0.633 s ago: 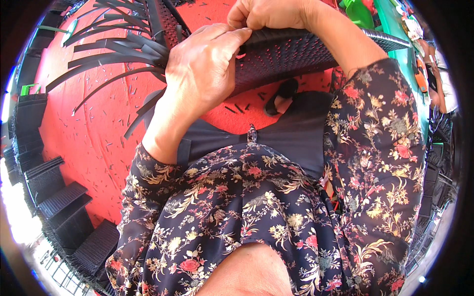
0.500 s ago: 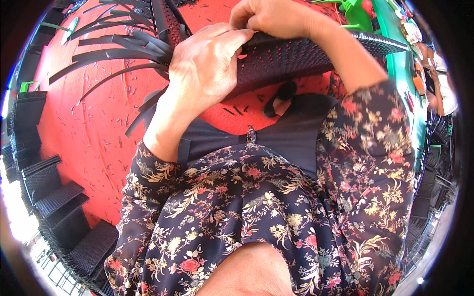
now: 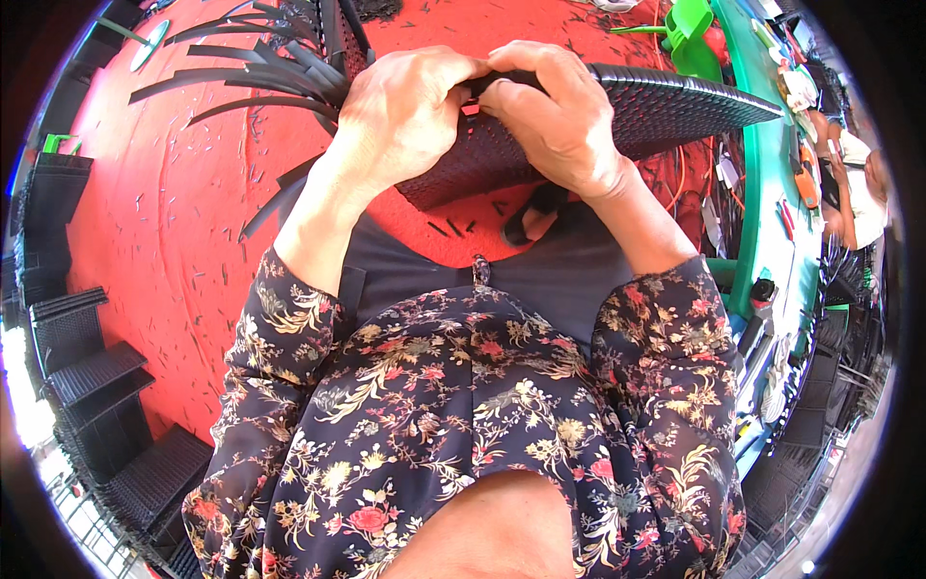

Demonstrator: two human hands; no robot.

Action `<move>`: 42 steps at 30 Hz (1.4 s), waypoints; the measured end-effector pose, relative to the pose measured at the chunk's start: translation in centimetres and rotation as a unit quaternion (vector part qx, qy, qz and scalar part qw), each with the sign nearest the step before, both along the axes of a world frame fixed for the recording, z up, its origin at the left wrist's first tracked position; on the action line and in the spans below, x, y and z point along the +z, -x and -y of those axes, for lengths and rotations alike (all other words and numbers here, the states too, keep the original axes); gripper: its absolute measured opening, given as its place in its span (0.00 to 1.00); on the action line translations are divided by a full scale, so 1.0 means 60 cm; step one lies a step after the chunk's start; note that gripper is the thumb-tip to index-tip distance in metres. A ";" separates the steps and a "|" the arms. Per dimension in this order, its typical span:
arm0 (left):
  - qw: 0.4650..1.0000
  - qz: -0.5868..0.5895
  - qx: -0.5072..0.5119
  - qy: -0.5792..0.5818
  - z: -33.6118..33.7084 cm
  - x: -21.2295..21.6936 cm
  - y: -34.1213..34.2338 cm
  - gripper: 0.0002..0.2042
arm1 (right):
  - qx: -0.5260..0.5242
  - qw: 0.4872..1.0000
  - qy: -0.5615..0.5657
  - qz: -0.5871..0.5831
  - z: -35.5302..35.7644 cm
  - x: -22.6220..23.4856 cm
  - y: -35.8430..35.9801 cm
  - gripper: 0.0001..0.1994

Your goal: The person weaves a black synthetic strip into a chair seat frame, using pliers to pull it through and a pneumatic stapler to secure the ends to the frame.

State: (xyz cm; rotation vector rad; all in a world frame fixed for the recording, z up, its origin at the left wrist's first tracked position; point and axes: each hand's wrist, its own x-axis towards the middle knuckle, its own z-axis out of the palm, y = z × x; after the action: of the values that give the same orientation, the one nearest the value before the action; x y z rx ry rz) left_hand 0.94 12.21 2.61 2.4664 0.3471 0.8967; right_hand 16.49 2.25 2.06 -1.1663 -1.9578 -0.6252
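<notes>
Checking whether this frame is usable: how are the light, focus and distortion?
Head view: bright daylight, blown out at the lower left rim; both hands and the black woven panel are sharp; fisheye bends the green table edge and darkens the corners.

- Black woven panel across the upper middle of the frame, tight basket-weave texture.
- Loose black strips fanned out at upper left.
- Bright red floor, flecked with small dark offcuts.
- Dark blouse at lower centre, printed with red, cream and gold flowers.
- Plain dark grey lap cloth mid-frame.
- Green surface along the right.
- Black woven stacks at lower left.
</notes>
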 end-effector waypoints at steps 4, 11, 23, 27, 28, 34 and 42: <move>1.000 0.003 -0.007 -0.010 -0.006 -0.004 0.000 0.09 | 0.054 0.998 0.001 -0.031 -0.006 -0.011 -0.007 0.07; 0.996 0.024 0.030 -0.076 0.004 -0.021 0.001 0.19 | 0.064 0.981 0.144 -0.112 -0.004 0.025 -0.009 0.07; 0.993 0.064 0.100 -0.022 0.034 0.003 -0.008 0.19 | 0.166 0.850 0.412 -0.283 -0.055 0.057 -0.032 0.05; 0.988 0.100 0.074 -0.096 0.026 -0.009 -0.009 0.16 | 0.150 0.769 0.515 -0.349 -0.074 0.064 -0.050 0.03; 0.987 0.097 0.080 -0.100 0.026 -0.010 -0.008 0.15 | 0.151 0.757 0.527 -0.356 -0.080 0.063 -0.052 0.03; 0.985 0.061 0.091 -0.137 0.023 -0.010 -0.028 0.09 | 0.081 0.759 0.543 -0.350 -0.071 0.067 -0.080 0.05; 0.994 -0.041 0.036 -0.098 -0.024 -0.042 -0.034 0.07 | -0.135 0.956 0.123 -0.231 0.057 -0.016 -0.062 0.15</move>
State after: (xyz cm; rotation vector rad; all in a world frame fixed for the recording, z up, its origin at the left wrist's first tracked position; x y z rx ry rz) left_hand 2.97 13.67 0.12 2.6917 0.3960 0.8973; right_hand 20.20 -1.15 1.11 -1.5894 -1.5153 -0.2110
